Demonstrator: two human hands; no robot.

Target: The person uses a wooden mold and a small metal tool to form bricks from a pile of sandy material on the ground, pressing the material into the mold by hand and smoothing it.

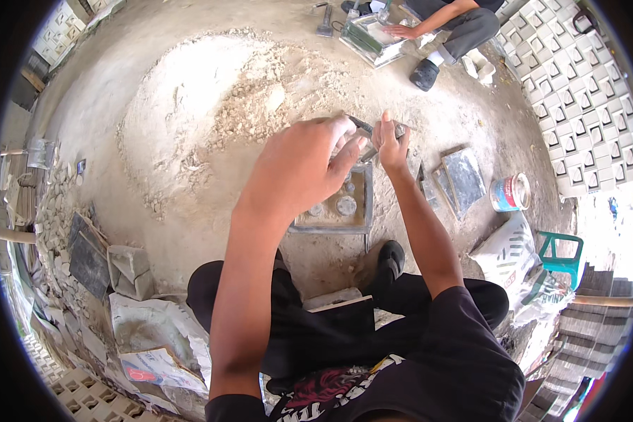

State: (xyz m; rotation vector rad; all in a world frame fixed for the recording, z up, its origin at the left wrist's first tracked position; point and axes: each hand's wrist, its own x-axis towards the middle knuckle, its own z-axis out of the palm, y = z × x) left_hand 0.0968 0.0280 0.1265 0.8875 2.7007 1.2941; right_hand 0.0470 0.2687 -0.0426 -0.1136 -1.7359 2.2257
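Above a square mould, my left hand (306, 158) is closed, its thumb and fingers pinched at one end of a dark narrow tool (359, 124). At the tool's other end is my right hand (392, 144), its fingers bent around it and one finger pointing up. The tool's exact kind is hard to tell, since the fingers cover much of it. Below them on the ground lies the mould (368, 200), a grey frame with a sandy-brown inside and round knobs (346, 205). My left hand and forearm hide part of its far left side.
A pale powder heap (190, 91) spreads beyond my hands. Flat grey plates (464, 179), a bucket (510, 193), a white sack (510, 250) and a green stool (561, 257) stand right. Another person's hand (399, 31) rests at a second mould (373, 42). Patterned blocks (577, 91) are stacked far right.
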